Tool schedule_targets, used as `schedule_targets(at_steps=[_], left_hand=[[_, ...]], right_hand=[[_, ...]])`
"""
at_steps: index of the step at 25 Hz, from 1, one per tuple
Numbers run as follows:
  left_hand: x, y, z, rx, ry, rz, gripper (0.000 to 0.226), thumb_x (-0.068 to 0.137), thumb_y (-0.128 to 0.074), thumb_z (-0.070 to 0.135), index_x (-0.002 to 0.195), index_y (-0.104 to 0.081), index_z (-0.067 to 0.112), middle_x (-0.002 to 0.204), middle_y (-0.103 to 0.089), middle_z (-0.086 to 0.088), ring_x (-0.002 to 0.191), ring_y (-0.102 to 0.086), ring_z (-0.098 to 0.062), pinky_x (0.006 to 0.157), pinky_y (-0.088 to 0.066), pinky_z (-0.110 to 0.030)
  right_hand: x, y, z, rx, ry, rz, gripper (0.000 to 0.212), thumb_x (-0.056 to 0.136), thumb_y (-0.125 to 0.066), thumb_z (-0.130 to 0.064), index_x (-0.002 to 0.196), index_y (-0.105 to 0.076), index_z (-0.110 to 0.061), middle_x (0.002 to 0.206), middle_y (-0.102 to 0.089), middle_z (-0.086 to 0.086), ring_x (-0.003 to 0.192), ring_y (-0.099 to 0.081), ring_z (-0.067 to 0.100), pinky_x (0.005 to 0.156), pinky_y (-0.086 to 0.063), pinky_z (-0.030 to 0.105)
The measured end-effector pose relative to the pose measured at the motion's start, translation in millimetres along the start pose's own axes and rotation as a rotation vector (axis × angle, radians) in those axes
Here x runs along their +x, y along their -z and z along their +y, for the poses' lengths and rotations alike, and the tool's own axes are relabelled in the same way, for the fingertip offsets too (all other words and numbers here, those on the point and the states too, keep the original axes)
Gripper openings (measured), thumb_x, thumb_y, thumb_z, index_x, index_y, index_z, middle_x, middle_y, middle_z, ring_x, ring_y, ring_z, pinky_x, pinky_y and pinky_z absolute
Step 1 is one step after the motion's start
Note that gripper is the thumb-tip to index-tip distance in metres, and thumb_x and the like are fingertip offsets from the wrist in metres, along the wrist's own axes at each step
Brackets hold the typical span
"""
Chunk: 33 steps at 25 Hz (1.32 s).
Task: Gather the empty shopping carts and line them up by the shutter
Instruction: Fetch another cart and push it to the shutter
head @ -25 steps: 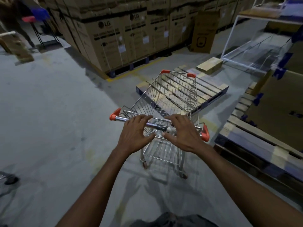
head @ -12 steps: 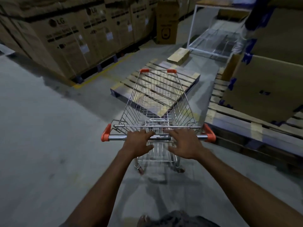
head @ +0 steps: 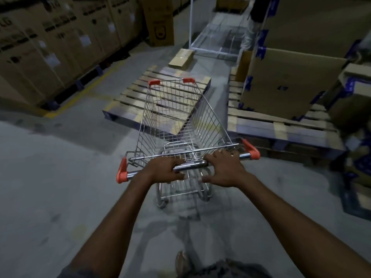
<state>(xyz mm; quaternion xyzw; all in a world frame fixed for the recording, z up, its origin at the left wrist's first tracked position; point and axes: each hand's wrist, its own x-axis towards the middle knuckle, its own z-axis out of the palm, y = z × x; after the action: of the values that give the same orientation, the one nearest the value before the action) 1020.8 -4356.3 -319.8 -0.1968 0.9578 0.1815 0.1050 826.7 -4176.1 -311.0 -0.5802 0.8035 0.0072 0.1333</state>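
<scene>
An empty wire shopping cart (head: 176,117) with orange corner caps stands on the grey concrete floor right in front of me. Its chrome handle bar (head: 190,164) runs slightly up to the right. My left hand (head: 166,169) is wrapped over the bar left of its middle. On the right part of the bar rests my right hand (head: 222,169), fingers over it and thumb spread below. The basket holds nothing. No shutter is in view.
A low wooden pallet (head: 128,105) lies just beyond the cart's front. A second pallet (head: 281,125) with big cardboard boxes (head: 291,81) sits to the right. Stacked cartons (head: 60,41) line the left. A white metal frame (head: 216,43) and a person's legs (head: 248,35) are at the back.
The cart has turned and rolled toward the right, nearer the pallets. My hands have closed down on the handle bar, and the view has swung right past the stacked cartons.
</scene>
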Motion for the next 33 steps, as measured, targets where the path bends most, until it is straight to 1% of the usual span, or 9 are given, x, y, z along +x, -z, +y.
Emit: schedule_targets(at_steps=[4, 8, 15, 17, 19, 21, 24, 27, 33], left_hand=[[-33, -16, 23, 0.023, 0.016, 0.073, 0.067, 0.078, -0.03, 0.097, 0.107, -0.059, 0.044, 0.088, -0.069, 0.016, 0.085, -0.065, -0.01, 0.08, -0.052, -0.033], [-65, -34, 47, 0.054, -0.027, 0.099, 0.058, 0.083, -0.04, 0.089, 0.106, -0.058, 0.039, 0.09, -0.071, 0.012, 0.083, -0.065, -0.013, 0.074, -0.051, -0.033], [-123, -78, 101, 0.055, -0.128, 0.165, 0.032, 0.088, -0.062, 0.06, 0.111, -0.061, 0.037, 0.095, -0.071, 0.011, 0.086, -0.067, -0.016, 0.071, -0.052, -0.034], [-141, -90, 116, 0.059, -0.151, 0.189, 0.037, 0.087, -0.066, 0.056, 0.118, -0.063, 0.037, 0.11, -0.068, 0.011, 0.096, -0.065, -0.015, 0.075, -0.052, -0.034], [-160, -102, 127, 0.092, -0.197, 0.216, 0.04, 0.085, -0.069, 0.054, 0.12, -0.066, 0.035, 0.127, -0.058, 0.008, 0.113, -0.056, -0.016, 0.088, -0.05, -0.038], [-180, -109, 134, 0.123, -0.242, 0.231, 0.039, 0.084, -0.068, 0.055, 0.119, -0.068, 0.037, 0.145, -0.049, 0.005, 0.13, -0.044, -0.02, 0.101, -0.042, -0.046], [-207, -114, 139, 0.074, -0.263, 0.15, 0.034, 0.084, -0.065, 0.061, 0.109, -0.072, 0.039, 0.16, -0.035, 0.007, 0.142, -0.036, -0.019, 0.107, -0.039, -0.052], [-229, -115, 145, 0.065, -0.242, 0.046, 0.035, 0.084, -0.065, 0.065, 0.101, -0.075, 0.036, 0.162, -0.033, 0.013, 0.132, -0.048, -0.014, 0.107, -0.04, -0.049], [-266, -133, 152, 0.172, -0.4, 0.058, 0.041, 0.085, -0.057, 0.064, 0.11, -0.076, 0.037, 0.161, -0.036, 0.011, 0.136, -0.049, -0.017, 0.107, -0.041, -0.049]], right_hand=[[-38, -3, -18, 0.052, -0.067, -0.037, 0.092, 0.073, -0.018, -0.1, 0.132, -0.05, -0.039, 0.135, -0.059, 0.004, 0.131, -0.047, 0.031, 0.111, -0.025, 0.066], [-72, -3, -25, 0.031, -0.099, -0.076, 0.065, 0.077, -0.038, -0.094, 0.104, -0.058, -0.038, 0.11, -0.07, -0.004, 0.113, -0.061, 0.027, 0.108, -0.032, 0.062], [-162, -19, -31, 0.024, -0.126, -0.142, 0.057, 0.079, -0.056, -0.084, 0.113, -0.063, -0.039, 0.117, -0.069, -0.005, 0.115, -0.062, 0.025, 0.111, -0.028, 0.063], [-188, -23, -36, 0.07, -0.135, -0.158, 0.057, 0.078, -0.06, -0.083, 0.114, -0.066, -0.039, 0.137, -0.058, -0.002, 0.123, -0.058, 0.027, 0.112, -0.029, 0.063], [-213, -27, -42, 0.108, -0.133, -0.164, 0.057, 0.078, -0.064, -0.078, 0.118, -0.069, -0.038, 0.167, -0.019, -0.002, 0.136, -0.049, 0.031, 0.113, -0.029, 0.063], [-237, -30, -52, 0.129, -0.126, -0.188, 0.051, 0.079, -0.067, -0.074, 0.116, -0.071, -0.038, 0.17, 0.007, -0.012, 0.14, -0.046, 0.031, 0.113, -0.033, 0.059], [-268, -35, -71, 0.155, -0.152, -0.232, 0.049, 0.079, -0.07, -0.072, 0.114, -0.072, -0.037, 0.17, -0.007, -0.014, 0.14, -0.047, 0.024, 0.109, -0.04, 0.047], [-301, -44, -98, 0.159, -0.209, -0.196, 0.05, 0.079, -0.069, -0.073, 0.11, -0.074, -0.034, 0.164, -0.027, -0.011, 0.13, -0.054, 0.022, 0.101, -0.046, 0.041], [-371, -88, -149, 0.104, -0.329, 0.059, 0.039, 0.085, -0.066, -0.062, 0.112, -0.071, -0.035, 0.163, -0.034, -0.01, 0.124, -0.06, 0.02, 0.098, -0.043, 0.04]])
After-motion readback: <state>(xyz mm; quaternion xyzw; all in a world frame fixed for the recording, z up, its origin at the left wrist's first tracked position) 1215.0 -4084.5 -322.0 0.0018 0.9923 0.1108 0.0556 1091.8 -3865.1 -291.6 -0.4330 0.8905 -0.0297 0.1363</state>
